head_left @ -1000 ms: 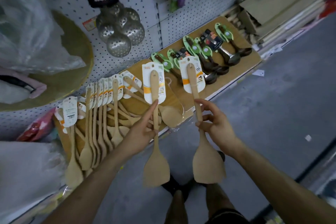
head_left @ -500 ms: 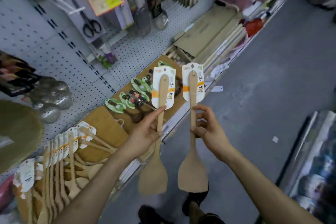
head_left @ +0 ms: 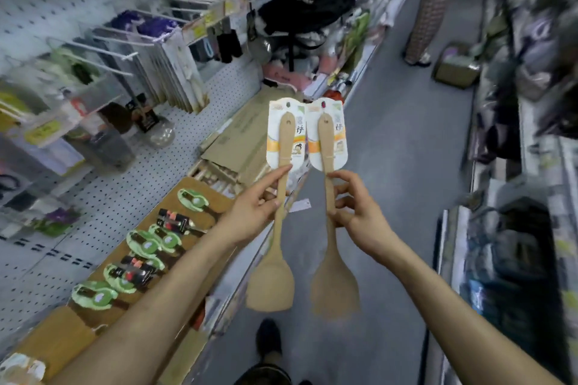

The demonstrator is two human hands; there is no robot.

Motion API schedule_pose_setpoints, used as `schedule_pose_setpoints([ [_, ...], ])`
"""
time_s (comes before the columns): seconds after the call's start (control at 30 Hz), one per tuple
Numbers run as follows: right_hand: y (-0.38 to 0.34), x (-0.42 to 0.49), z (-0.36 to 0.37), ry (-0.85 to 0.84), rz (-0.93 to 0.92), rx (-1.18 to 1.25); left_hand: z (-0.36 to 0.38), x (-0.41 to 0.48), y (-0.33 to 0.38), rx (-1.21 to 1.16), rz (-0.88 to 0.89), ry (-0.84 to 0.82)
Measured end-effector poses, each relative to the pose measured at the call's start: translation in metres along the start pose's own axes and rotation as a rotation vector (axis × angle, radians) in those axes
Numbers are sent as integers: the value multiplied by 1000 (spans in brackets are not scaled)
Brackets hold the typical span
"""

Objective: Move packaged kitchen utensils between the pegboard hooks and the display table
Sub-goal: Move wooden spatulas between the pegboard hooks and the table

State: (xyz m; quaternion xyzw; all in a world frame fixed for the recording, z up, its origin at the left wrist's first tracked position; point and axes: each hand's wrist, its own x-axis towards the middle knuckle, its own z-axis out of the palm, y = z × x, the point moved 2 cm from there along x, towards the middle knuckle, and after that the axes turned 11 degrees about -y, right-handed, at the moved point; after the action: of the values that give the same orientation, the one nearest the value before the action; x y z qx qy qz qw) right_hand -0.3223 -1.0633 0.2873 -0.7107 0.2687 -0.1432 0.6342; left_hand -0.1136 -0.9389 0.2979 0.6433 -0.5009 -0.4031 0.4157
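Pegboard wall (head_left: 131,166), white, perforated, runs down the person's left side and carries rows of wire hooks (head_left: 106,51), several already hung with carded goods, blurred beyond naming. Aisle floor (head_left: 400,141), grey, lies between this wall and a blurred shelving run on the right. Display table (head_left: 78,328), brown-topped, stands at the foot of the pegboard and holds green-carded utensils (head_left: 147,244) laid flat in an overlapping row, cards toward the wall. Flattened cardboard cartons (head_left: 237,141) are stacked further along the same ledge. Two wooden spatulas, each tied to a printed backing card, are held upright over the aisle, well clear of both table and hooks, blades hanging down and cards uppermost. Left wooden spatula (head_left: 272,272): its card (head_left: 298,147) overlaps the edge of its neighbour. Right wooden spatula (head_left: 334,291): its card (head_left: 339,134) sits level with the first. The judgement is that this pair is in transit, kept card-up so the hang slots at the top face the hooks for threading. Left hand (head_left: 253,209): thumb and forefinger pinch the handle just under the card, the forefinger stretched up to the card's lower edge; the remaining fingers cannot be told. Right hand (head_left: 353,206): thumb and forefinger pinch the handle below the card, the other fingers loosely curled beside it. The grip low on the shaft seemingly leaves each card free and steady.
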Motion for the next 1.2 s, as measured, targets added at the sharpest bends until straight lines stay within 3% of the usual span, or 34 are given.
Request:
schedule_pose_setpoints([
  [0.33,-21,105,-129,141,-10,-62,-7,191,35,-21,92,-37],
  [0.7,-60,264,-243,127,-44,-220,-55,376,56,-64,72,38],
  [1.0,-81,397,-295,-65,-195,-193,-106,455,74,105,55,194],
  [1.2,-137,464,-331,-328,-356,-220,-131,456,126,134,-32,481],
])
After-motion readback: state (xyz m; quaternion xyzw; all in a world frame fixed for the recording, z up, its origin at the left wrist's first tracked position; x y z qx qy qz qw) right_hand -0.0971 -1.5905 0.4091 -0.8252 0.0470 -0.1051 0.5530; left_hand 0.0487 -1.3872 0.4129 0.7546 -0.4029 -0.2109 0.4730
